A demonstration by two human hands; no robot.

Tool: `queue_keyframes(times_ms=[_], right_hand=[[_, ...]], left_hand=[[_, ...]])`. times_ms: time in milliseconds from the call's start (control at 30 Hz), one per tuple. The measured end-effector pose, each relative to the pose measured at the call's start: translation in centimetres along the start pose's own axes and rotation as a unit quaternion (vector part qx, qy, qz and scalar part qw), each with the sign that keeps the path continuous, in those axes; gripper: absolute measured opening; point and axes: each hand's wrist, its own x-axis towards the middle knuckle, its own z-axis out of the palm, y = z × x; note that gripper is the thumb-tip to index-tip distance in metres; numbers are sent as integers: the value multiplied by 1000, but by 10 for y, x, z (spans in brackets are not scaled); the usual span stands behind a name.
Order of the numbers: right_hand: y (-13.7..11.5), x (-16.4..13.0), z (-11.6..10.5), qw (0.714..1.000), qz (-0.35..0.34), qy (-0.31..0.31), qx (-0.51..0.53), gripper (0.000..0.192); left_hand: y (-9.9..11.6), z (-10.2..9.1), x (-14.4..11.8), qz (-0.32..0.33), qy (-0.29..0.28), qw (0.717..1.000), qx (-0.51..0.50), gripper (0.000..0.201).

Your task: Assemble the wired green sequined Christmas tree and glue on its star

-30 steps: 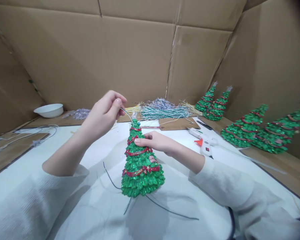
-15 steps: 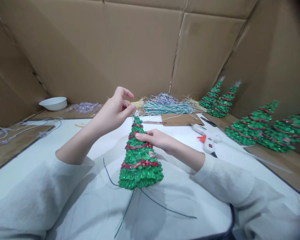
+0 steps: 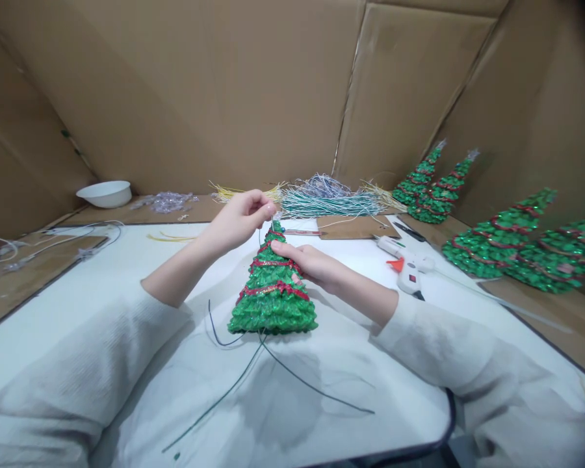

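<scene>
A small glittery green Christmas tree [image 3: 272, 300] with red garlands stands on the white table [image 3: 127, 273]. My right hand [image 3: 306, 262] grips its upper part from the right side. At the tree's tip, my left hand [image 3: 242, 216] pinches a thin wire. Dark green wires [image 3: 292, 374] trail out from under the tree's base across the table toward me.
A white glue gun [image 3: 409, 270] lies to the right. Several finished trees [image 3: 504, 237] lean along the right cardboard wall. A pile of coloured wires [image 3: 329, 200] lies at the back, a white bowl [image 3: 104, 193] at the back left. Pale cables [image 3: 53, 240] lie at the left.
My left hand has dropped from above the tree down to its tip, feeding the wire in. More green wire now trails out under the base. The view has tilted slightly.
</scene>
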Motion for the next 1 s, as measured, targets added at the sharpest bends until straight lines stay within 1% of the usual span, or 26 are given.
queue_keyframes(times_ms=[233, 500, 633, 700, 767, 867, 900, 933, 967, 1000], right_hand=[[3, 2, -1, 1000, 16, 4, 7, 52], [7, 5, -2, 1000, 17, 12, 15, 50], [8, 5, 0, 997, 16, 15, 72, 42], [8, 5, 1, 995, 15, 24, 98, 37], [7, 5, 1, 993, 18, 36, 108, 35], [6, 4, 0, 994, 22, 44, 102, 36], [5, 4, -2, 995, 16, 45, 89, 37], [5, 3, -3, 996, 6, 47, 69, 39], [5, 3, -4, 998, -6, 52, 44, 42], [6, 4, -5, 998, -16, 59, 16, 45]], left_hand=[[-10, 6, 3, -30, -18, 999, 11, 19], [-18, 6, 3, -48, -34, 998, 18, 23], [-23, 7, 4, -48, -55, 997, 33, 25], [-23, 6, 5, -40, -59, 996, 59, 25], [-16, 2, 4, -24, -33, 995, 88, 27], [9, -12, -10, 3, 62, 990, 123, 28], [20, -17, -19, 20, 102, 985, 137, 23], [29, -21, -29, 52, 127, 975, 173, 21], [37, -24, -40, 84, 145, 964, 208, 19], [41, -26, -53, 117, 144, 952, 245, 17]])
